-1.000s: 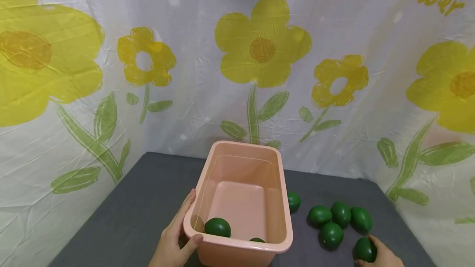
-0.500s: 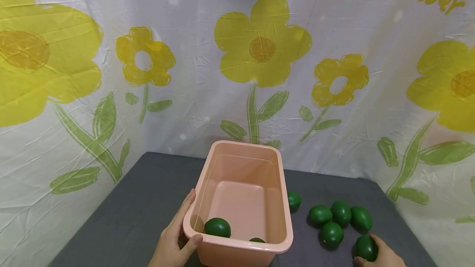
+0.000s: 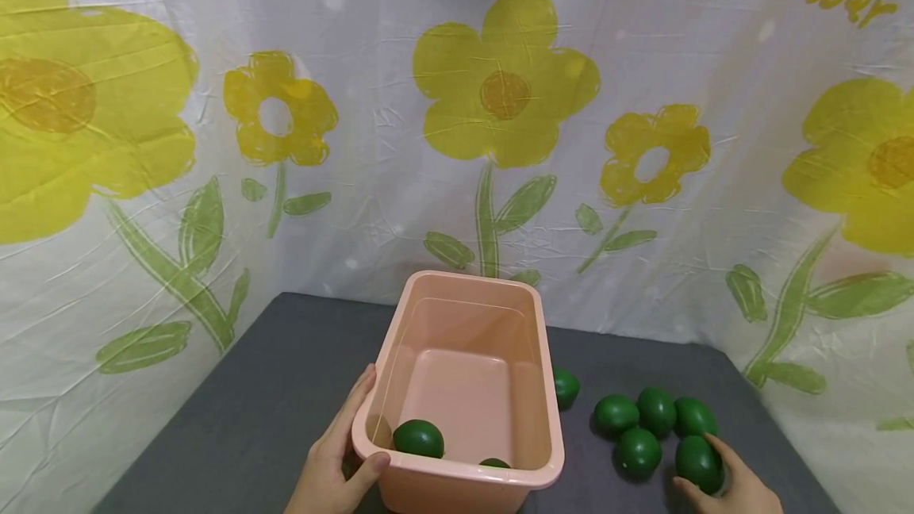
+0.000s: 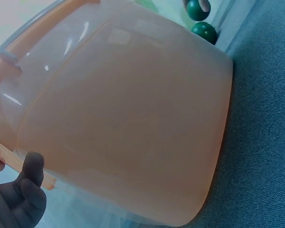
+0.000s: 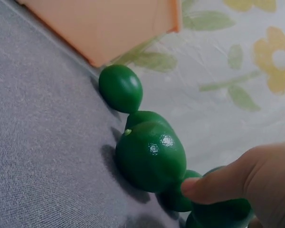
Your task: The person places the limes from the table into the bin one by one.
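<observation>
My left hand (image 3: 332, 462) grips the near left corner of a pink plastic bin (image 3: 457, 490), its thumb over the rim and its fingers along the outer side. Inside the bin lies a smooth, dark green oval fruit (image 3: 418, 439); the near rim mostly hides a second green fruit (image 3: 494, 463). At the lower right, my right hand (image 3: 743, 490) holds another green oval fruit (image 3: 698, 465) between thumb and fingers. This fruit sits low, close against a neighbouring green fruit (image 3: 694, 416). In the right wrist view the thumb (image 5: 218, 185) lies over the held fruit (image 5: 225, 211).
Several more green fruits stand right of the bin, one nearest the hand's group at the front (image 3: 638, 453) and one beside the bin wall (image 3: 566, 389). A dark grey cloth (image 3: 236, 419) covers the table. A flower-printed curtain (image 3: 385, 181) hangs behind and at both sides.
My right hand has shifted the held fruit slightly away from me, up to the neighbouring fruit. The left hand and the bin have stayed in place.
</observation>
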Demonstrator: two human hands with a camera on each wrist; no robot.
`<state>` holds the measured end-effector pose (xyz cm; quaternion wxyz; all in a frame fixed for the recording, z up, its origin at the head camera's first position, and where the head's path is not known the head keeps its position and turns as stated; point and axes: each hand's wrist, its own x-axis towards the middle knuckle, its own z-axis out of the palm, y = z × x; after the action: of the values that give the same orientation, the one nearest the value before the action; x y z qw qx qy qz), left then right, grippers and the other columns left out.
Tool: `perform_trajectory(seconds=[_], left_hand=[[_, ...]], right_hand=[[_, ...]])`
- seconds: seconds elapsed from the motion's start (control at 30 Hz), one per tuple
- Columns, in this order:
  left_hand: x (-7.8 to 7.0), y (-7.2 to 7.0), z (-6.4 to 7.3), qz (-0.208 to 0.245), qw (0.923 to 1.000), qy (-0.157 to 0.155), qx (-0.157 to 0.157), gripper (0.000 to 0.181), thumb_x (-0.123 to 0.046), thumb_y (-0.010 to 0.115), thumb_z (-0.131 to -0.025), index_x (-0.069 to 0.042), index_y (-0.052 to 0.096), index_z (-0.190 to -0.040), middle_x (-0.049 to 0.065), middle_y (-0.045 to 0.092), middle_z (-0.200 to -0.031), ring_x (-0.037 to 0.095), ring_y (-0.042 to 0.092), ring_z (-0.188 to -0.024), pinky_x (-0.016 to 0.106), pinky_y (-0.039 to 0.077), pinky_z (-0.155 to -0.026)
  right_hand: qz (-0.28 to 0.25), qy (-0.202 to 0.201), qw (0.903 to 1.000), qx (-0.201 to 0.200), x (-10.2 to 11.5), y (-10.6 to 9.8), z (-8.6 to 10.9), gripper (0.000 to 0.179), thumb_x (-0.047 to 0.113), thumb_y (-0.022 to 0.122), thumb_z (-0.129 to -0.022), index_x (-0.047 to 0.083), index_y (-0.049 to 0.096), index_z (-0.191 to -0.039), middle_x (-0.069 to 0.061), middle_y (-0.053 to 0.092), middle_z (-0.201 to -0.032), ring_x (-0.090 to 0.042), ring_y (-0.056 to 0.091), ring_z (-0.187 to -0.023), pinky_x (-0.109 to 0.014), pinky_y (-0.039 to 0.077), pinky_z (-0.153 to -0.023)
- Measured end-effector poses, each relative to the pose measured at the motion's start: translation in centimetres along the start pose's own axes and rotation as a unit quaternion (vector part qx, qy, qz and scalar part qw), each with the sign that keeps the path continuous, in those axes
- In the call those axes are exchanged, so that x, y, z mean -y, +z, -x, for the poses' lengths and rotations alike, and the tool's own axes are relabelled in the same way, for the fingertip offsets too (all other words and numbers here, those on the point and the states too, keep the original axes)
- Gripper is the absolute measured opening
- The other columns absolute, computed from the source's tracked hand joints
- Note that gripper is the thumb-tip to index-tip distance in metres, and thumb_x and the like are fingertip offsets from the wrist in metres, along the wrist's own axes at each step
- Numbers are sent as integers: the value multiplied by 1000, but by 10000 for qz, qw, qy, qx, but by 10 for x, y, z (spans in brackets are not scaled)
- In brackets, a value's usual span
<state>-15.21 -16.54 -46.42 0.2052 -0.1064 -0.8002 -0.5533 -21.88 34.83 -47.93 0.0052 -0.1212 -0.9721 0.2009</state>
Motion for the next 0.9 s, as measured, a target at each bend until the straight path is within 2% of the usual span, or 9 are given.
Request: perform_trajectory(seconds=[0.13,0.23,0.4,0.5,0.57,0.63,0.73,0.83,0.9], left_hand=[[1,0,0,-2,9999,100,10,86,-9,76,-94,-29,36,-167,15,34,-172,47,41,-145,44,62,-92],[1,0,1,51,10000,74,19,85,-10,76,-95,-31,35,-167,13,34,-172,48,42,-144,42,63,-90],[2,0,1,103,9999,68,27,84,-10,75,-95,-32,36,-166,12,33,-172,49,45,-142,38,63,-87],[2,0,1,23,9999,158,6,85,-9,76,-94,-30,36,-167,13,34,-172,48,44,-142,39,63,-89],[2,0,0,-29,9998,189,-15,86,-9,76,-94,-30,36,-167,13,35,-171,46,43,-143,41,63,-90],[1,0,0,-54,9998,177,-32,86,-10,76,-94,-30,36,-166,13,35,-171,45,43,-143,40,63,-90],[0,0,1,-31,9999,159,-39,86,-10,76,-94,-30,36,-167,14,35,-171,46,45,-142,39,63,-89],[0,0,1,47,9999,131,-18,86,-9,76,-94,-30,36,-167,15,35,-171,48,48,-140,35,64,-85],[0,0,1,111,9999,97,5,85,-9,76,-94,-30,36,-166,15,34,-171,49,50,-138,33,64,-83]], right_hand=[[-251,57,9983,-522,6,2,5,98,49,91,-78,-11,47,-143,-36,72,-98,-37,68,-69,-55,58,-66],[-368,113,9966,-724,11,3,9,97,49,91,-78,-8,49,-143,-30,73,-86,-34,66,-66,-54,57,-63],[-601,95,9968,-517,20,4,13,96,53,89,-80,-3,50,-148,-9,63,-61,-23,60,-58,-39,50,-56],[-770,76,9967,-254,25,4,15,99,57,87,-81,-1,49,-152,-5,61,-60,-19,58,-57,-33,46,-55],[-835,79,9964,-141,27,4,16,101,59,87,-81,0,49,-153,-17,73,-80,-17,59,-59,-32,47,-56],[-915,115,9957,-11,29,3,16,102,61,86,-82,0,48,-155,-30,74,-113,-17,59,-60,-30,46,-56],[-1035,174,9944,138,31,2,16,104,63,84,-83,0,46,-156,-36,47,-153,-16,54,-55,-28,43,-54],[-1355,359,9895,344,32,1,16,105,62,84,-83,2,43,-159,-34,38,-160,-14,47,-49,-27,41,-51],[-1619,464,9847,459,32,2,15,106,62,85,-83,3,42,-160,-34,34,-162,-13,48,-48,-27,43,-50]])
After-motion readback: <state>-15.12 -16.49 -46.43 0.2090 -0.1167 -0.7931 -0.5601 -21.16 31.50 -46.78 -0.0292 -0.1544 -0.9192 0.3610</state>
